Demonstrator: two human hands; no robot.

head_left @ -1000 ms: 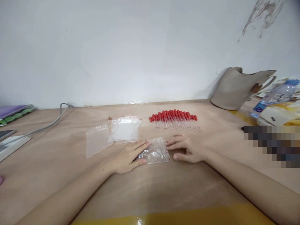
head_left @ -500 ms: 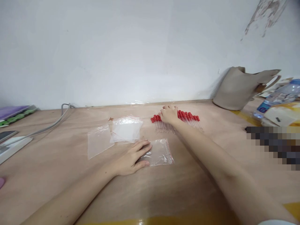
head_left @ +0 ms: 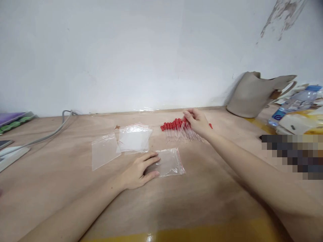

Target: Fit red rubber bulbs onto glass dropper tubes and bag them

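My left hand [head_left: 141, 169] lies flat with fingers spread over the left end of a clear zip bag [head_left: 170, 162], whose red-lined mouth faces right. Beyond the bag, several glass droppers [head_left: 171, 126] with red rubber bulbs lie side by side in a row, bulbs toward the wall. My right hand [head_left: 196, 120] is closed above the row, pinching a dropper [head_left: 182, 127] by its red bulb, its clear tube slanting down to the left. The hand hides part of the row behind it. To the left lie a stack of zip bags [head_left: 135, 138] and a single zip bag [head_left: 104, 151].
A grey cable [head_left: 55, 131] runs across the left side near a purple and green package [head_left: 15, 121]. At the right stand a beige pitcher-shaped container [head_left: 248, 97] and a plastic water bottle [head_left: 290, 104] beside a yellow and white package [head_left: 302, 122]. A white wall [head_left: 151, 53] closes off the back.
My right hand has risen off the row and shifted right, now with a dropper pinched in its fingers. My left hand stays on the bag.
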